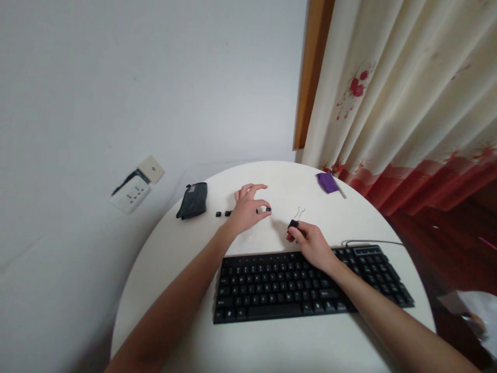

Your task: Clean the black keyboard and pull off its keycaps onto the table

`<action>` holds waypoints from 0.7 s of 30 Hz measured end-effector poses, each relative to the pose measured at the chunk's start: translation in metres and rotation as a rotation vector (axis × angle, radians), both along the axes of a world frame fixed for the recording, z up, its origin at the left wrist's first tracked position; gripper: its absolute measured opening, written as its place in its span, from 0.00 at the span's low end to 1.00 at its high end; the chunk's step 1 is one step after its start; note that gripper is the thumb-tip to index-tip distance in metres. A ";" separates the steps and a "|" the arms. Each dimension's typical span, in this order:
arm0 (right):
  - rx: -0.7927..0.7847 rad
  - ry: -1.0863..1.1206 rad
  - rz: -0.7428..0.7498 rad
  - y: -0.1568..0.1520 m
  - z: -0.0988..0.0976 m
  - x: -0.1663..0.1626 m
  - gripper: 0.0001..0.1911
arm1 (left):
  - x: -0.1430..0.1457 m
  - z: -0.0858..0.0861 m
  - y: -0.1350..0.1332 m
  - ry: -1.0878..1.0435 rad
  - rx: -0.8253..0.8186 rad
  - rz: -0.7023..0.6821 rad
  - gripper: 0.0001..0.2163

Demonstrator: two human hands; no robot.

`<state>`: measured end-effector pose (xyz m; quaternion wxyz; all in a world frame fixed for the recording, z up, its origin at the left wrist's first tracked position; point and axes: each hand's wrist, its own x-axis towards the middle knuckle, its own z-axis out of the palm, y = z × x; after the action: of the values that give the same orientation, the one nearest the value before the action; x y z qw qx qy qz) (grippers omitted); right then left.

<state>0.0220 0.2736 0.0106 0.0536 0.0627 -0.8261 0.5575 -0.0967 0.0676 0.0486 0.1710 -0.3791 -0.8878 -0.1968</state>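
Note:
A small black keycap (268,209) is pinched between the thumb and a curled finger of my left hand (246,210), low over the round white table (163,290). That hand's other fingers are lifted and spread. Two more keycaps (218,214) lie in a row just left of it, one of them close to the wrist, and the hand partly hides the row. My right hand (310,241) is closed around a wire keycap puller (293,224) with a black handle, its two thin prongs pointing up and away. A black keyboard (272,285) lies beneath my right wrist.
A dark zippered pouch (194,200) sits at the table's left edge. Toward the back right lies a purple cloth-like piece (327,183) with a thin grey stick. The keyboard cable (368,241) runs off rightward. A wall with a socket (132,194) stands left, a curtain (388,93) right.

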 end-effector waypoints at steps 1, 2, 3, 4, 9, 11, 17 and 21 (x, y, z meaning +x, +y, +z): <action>0.002 0.001 -0.005 0.000 0.001 0.000 0.18 | -0.006 -0.004 0.000 -0.002 -0.018 0.017 0.04; 0.004 0.003 -0.007 0.000 0.001 0.000 0.18 | -0.010 -0.009 -0.001 -0.005 -0.033 0.032 0.04; 0.006 0.004 -0.007 0.000 0.002 0.000 0.17 | -0.013 -0.014 -0.001 -0.008 -0.046 0.044 0.03; 0.007 0.006 -0.006 0.000 0.002 0.000 0.17 | -0.015 -0.019 -0.002 -0.012 -0.056 0.053 0.03; 0.018 -0.001 0.009 -0.001 0.003 0.003 0.16 | -0.015 -0.033 -0.009 -0.014 -0.082 0.073 0.03; 0.033 -0.004 0.007 0.000 0.003 0.004 0.16 | -0.014 -0.034 -0.011 -0.011 -0.080 0.083 0.03; 0.025 -0.012 0.014 0.000 0.005 0.003 0.16 | -0.015 -0.034 -0.014 -0.023 -0.095 0.122 0.05; 0.031 -0.011 0.023 0.000 0.005 0.003 0.16 | -0.014 -0.036 -0.012 -0.011 -0.077 0.142 0.17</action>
<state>0.0251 0.2738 0.0156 0.0418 0.0701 -0.8341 0.5455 -0.1108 0.0553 0.0127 0.1652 -0.3205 -0.9203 -0.1518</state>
